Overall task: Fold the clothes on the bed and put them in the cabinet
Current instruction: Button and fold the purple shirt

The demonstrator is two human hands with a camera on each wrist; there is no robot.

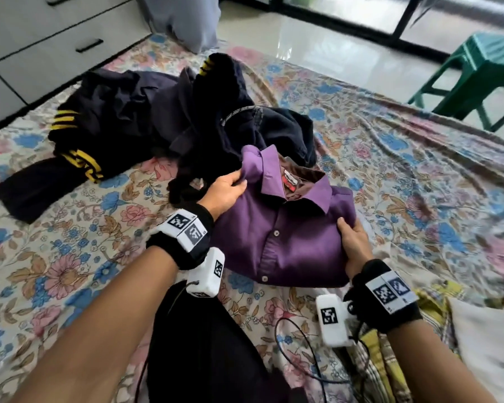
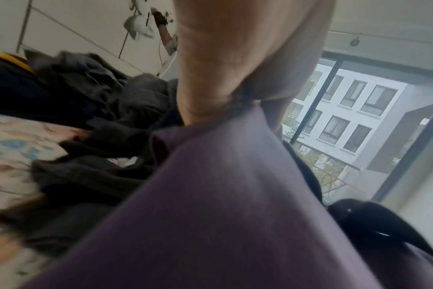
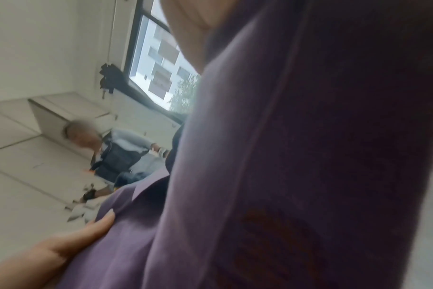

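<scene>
A folded purple button shirt [image 1: 285, 234] lies front-up on the floral bed sheet [image 1: 70, 257], collar toward the far side. My left hand [image 1: 230, 190] grips its upper left shoulder near the collar; the purple cloth [image 2: 223, 205] fills the left wrist view under my fingers [image 2: 235, 58]. My right hand [image 1: 351, 242] holds the shirt's right edge, thumb on top, fingers hidden under the cloth; the thumb [image 3: 91, 230] presses the purple fabric [image 3: 284, 156] in the right wrist view. A heap of dark navy clothes with yellow stripes [image 1: 146, 120] lies unfolded behind the shirt.
White cabinet drawers with black handles [image 1: 56, 39] stand at the back left. A green plastic stool [image 1: 483, 71] is on the tiled floor at right. A dark garment [image 1: 204, 344] and a checked yellow cloth [image 1: 390, 359] lie at the near bed edge. Another person [image 3: 121, 152] sits across the room.
</scene>
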